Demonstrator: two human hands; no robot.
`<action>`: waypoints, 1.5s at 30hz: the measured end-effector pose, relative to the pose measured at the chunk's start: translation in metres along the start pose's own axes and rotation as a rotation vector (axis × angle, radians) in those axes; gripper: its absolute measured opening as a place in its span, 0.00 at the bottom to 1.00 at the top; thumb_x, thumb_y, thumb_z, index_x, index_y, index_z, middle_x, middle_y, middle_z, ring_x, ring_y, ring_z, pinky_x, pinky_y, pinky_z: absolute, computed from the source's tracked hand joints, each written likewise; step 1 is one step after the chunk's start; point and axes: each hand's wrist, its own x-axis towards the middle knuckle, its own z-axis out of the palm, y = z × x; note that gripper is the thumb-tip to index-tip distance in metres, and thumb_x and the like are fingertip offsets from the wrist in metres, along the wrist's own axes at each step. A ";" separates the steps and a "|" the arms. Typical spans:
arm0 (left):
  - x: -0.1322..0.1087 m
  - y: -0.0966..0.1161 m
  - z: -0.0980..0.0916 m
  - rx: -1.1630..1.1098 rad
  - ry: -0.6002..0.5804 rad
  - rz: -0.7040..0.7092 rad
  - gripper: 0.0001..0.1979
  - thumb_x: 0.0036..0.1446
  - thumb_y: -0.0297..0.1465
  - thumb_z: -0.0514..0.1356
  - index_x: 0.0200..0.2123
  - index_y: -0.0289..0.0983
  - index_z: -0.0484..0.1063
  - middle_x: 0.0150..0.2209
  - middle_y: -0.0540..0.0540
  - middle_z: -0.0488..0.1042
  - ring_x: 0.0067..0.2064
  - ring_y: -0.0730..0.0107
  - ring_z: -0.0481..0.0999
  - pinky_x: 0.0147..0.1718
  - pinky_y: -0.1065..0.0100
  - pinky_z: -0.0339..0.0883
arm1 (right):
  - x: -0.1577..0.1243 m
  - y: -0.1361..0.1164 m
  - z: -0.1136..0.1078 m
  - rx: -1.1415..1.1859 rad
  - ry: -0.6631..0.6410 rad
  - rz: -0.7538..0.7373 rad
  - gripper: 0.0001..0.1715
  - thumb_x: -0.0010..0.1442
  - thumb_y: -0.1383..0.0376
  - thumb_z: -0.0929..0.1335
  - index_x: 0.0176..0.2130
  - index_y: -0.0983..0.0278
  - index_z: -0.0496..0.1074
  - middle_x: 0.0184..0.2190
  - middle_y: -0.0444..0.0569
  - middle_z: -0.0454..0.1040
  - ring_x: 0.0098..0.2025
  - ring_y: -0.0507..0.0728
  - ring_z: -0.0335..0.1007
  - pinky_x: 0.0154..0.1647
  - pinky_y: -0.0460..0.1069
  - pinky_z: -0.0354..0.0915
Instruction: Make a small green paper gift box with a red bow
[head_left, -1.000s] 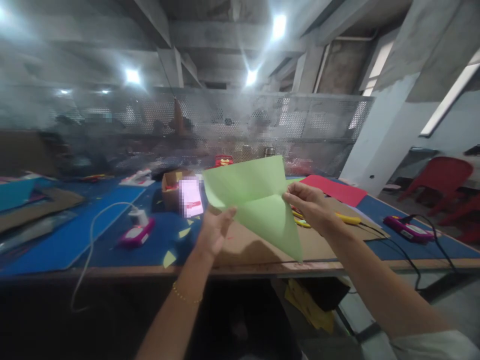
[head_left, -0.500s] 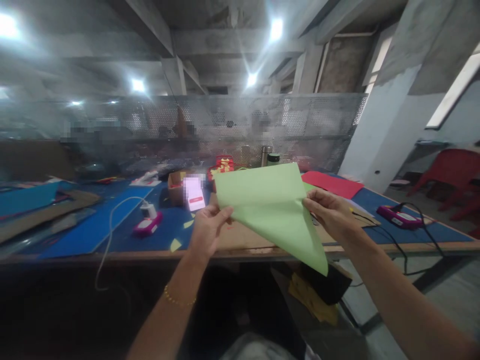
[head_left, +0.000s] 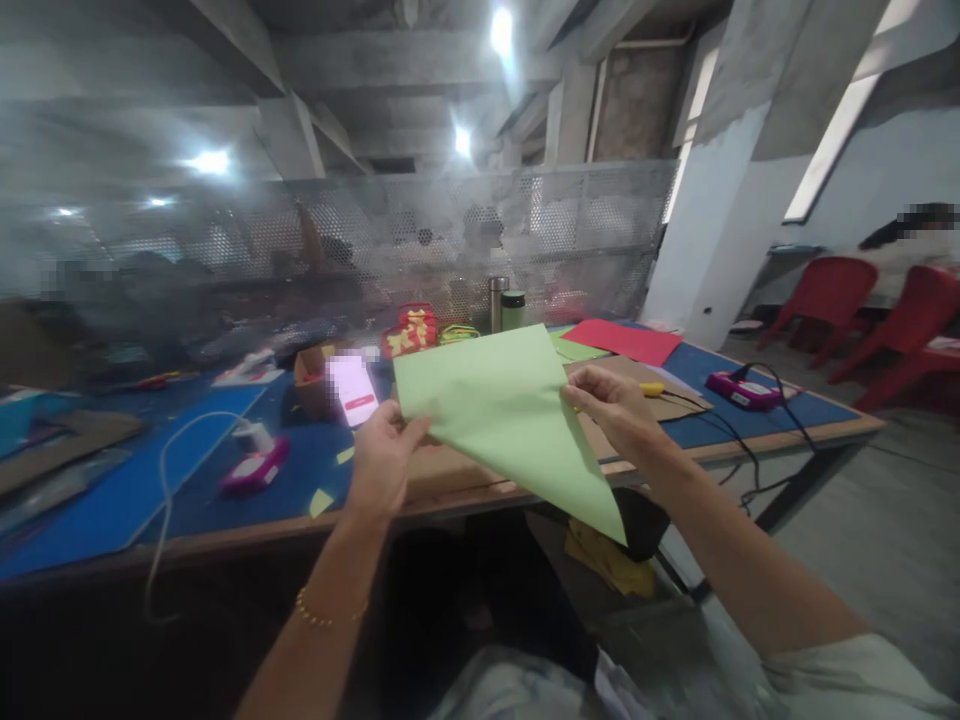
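A folded light green paper sheet [head_left: 510, 415] hangs in the air above the near table edge, its long corner pointing down to the right. My left hand [head_left: 382, 455] pinches its left edge, fingers closed on it. My right hand [head_left: 611, 405] pinches its right edge near the fold. A gold bracelet sits on my left wrist. Under the paper lies a brown cardboard sheet [head_left: 442, 470] on the blue table [head_left: 187, 500].
A lit phone [head_left: 352, 388], a small cardboard box [head_left: 311, 375], a pink device with a white cable [head_left: 251, 465] and another pink device [head_left: 739, 390] with a black cable lie on the table. Red paper [head_left: 622, 340], two flasks [head_left: 504, 305], a mesh partition and red chairs [head_left: 825, 300] stand beyond.
The view has swung to the right and the table now looks tilted. Both hands keep their hold on the green paper, which has shifted slightly left and down in view.
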 end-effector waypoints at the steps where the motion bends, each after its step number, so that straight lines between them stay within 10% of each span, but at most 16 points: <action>1: 0.001 -0.002 -0.002 0.015 0.016 -0.001 0.25 0.37 0.40 0.78 0.34 0.33 0.75 0.34 0.45 0.82 0.33 0.67 0.79 0.34 0.64 0.77 | -0.001 0.001 0.000 -0.002 0.003 -0.001 0.26 0.53 0.43 0.75 0.28 0.61 0.70 0.24 0.42 0.65 0.26 0.51 0.57 0.26 0.47 0.56; 9: 0.028 -0.005 -0.019 0.200 -0.025 0.024 0.19 0.39 0.38 0.76 0.33 0.34 0.81 0.32 0.45 0.82 0.33 0.67 0.79 0.38 0.64 0.74 | 0.020 0.011 -0.001 -0.020 -0.004 -0.049 0.26 0.54 0.43 0.74 0.28 0.61 0.70 0.23 0.41 0.66 0.26 0.51 0.58 0.26 0.48 0.57; 17: 0.091 0.028 -0.041 0.597 -0.059 0.443 0.10 0.46 0.40 0.73 0.25 0.41 0.80 0.28 0.47 0.78 0.32 0.65 0.74 0.33 0.64 0.66 | 0.072 -0.002 -0.001 -0.293 0.163 -0.605 0.11 0.63 0.57 0.72 0.31 0.58 0.73 0.32 0.45 0.73 0.39 0.57 0.68 0.45 0.54 0.64; 28: 0.074 -0.073 -0.103 1.227 -0.603 0.675 0.12 0.60 0.31 0.58 0.34 0.43 0.84 0.37 0.39 0.79 0.42 0.56 0.73 0.44 0.55 0.64 | -0.010 0.097 0.008 -0.675 -0.481 -0.594 0.15 0.72 0.65 0.64 0.38 0.59 0.80 0.38 0.51 0.77 0.40 0.57 0.67 0.46 0.55 0.60; 45: 0.052 -0.049 -0.110 1.359 -0.810 0.552 0.22 0.55 0.24 0.53 0.48 0.43 0.81 0.48 0.42 0.83 0.53 0.50 0.77 0.51 0.51 0.58 | -0.029 0.052 0.021 -0.874 -0.629 -0.508 0.07 0.57 0.71 0.66 0.28 0.61 0.66 0.28 0.48 0.69 0.33 0.57 0.57 0.48 0.56 0.55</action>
